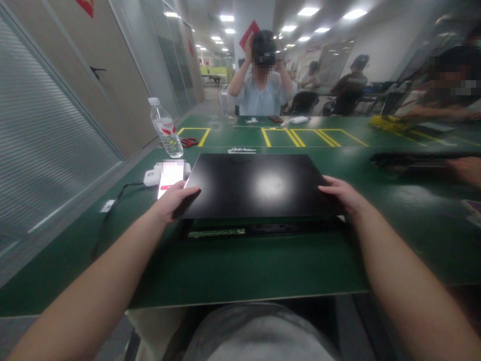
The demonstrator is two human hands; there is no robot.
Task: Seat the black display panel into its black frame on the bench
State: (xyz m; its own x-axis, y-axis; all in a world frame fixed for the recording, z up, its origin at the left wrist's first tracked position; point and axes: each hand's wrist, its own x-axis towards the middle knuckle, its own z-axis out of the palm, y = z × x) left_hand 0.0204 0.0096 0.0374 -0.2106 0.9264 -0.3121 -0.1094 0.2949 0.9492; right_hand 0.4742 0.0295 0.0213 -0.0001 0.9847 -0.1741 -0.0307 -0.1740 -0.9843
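Observation:
A flat, glossy black panel point(240, 185) is held by its two short sides, with ceiling light reflected on it. My left hand point(176, 199) grips the left edge, thumb on top and the other fingers partly hidden at the side. At the right edge my right hand point(343, 195) holds it the same way. Just below the panel's near edge, a dark frame with a green circuit strip point(217, 233) shows on the green table point(248, 276); the rest of it is hidden under the panel.
Left of the panel are a lit phone point(171, 176), a white power strip point(151, 177) with a black cable, a water bottle point(167, 131) and red scissors point(190, 142). Small white pieces point(241, 150) lie beyond it. A person sits opposite; another person's hand point(466, 169) is at right.

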